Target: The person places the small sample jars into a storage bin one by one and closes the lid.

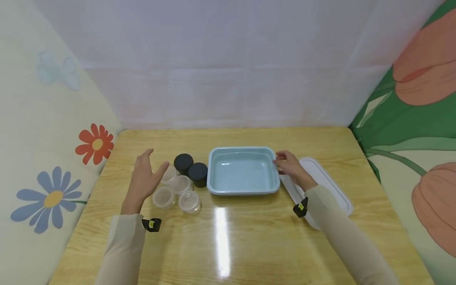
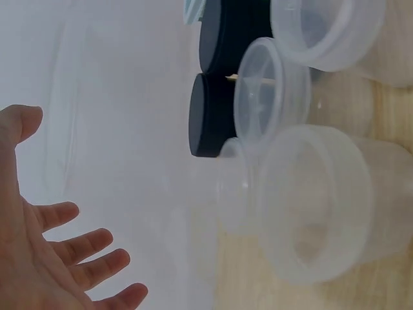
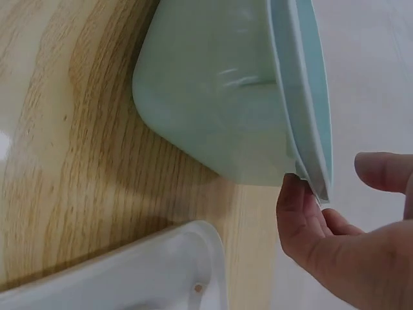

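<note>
Your right hand (image 1: 293, 169) has bent fingers touching the blue container's (image 1: 244, 174) rim, thumb apart; probably you are adjusting it between the jars (image 1: 181, 185) and white lid (image 1: 318, 171). Your left hand (image 1: 144, 178) is spread, empty; next probably calls for gripping one jar.

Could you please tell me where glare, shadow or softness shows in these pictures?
Head view: a bright glare streak on the table, small highlights inside the blue container; left wrist view: a slightly hazy look, the nearest clear jar soft-edged; right wrist view: a soft-edged shadow on the table beside the container.
</note>
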Available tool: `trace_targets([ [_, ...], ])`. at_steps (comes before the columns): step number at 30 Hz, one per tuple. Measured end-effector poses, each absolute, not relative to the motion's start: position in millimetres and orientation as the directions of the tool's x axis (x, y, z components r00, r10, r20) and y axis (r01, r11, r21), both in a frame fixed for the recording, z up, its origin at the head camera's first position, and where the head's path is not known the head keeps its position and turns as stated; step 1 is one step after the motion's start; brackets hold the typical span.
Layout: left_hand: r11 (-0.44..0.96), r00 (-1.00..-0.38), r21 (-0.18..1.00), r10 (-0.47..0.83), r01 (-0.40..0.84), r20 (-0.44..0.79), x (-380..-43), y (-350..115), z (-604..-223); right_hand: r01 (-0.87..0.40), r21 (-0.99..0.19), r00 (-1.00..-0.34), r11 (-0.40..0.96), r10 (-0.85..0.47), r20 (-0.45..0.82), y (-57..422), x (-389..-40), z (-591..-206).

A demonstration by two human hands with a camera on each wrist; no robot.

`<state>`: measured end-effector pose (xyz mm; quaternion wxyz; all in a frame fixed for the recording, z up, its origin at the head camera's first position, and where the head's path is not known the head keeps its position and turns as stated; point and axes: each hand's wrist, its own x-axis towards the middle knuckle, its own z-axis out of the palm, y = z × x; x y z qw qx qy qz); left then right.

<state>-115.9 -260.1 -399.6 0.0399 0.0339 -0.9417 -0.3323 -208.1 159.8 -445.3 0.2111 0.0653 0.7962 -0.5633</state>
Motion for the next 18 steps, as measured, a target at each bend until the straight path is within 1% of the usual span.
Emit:
trace_targets([
  [3, 0.758, -0.994, 0.650, -0.099, -0.045, 0.047, -107, -265, -406, 0.362, -0.862, -0.897, 0.354, -0.121, -0.426, 159, -207, -448],
  [10, 0.732, -0.997, 0.681, -0.072, -0.036, 0.025, -97, -265, -419, 0.412, -0.855, -0.889, 0.316, -0.063, -0.453, 164, -203, -447],
  [18, 0.685, -0.994, 0.724, -0.107, -0.085, -0.016, -82, -268, -431, 0.438, -0.862, -0.878, 0.253, -0.085, -0.471, 160, -203, -449],
])
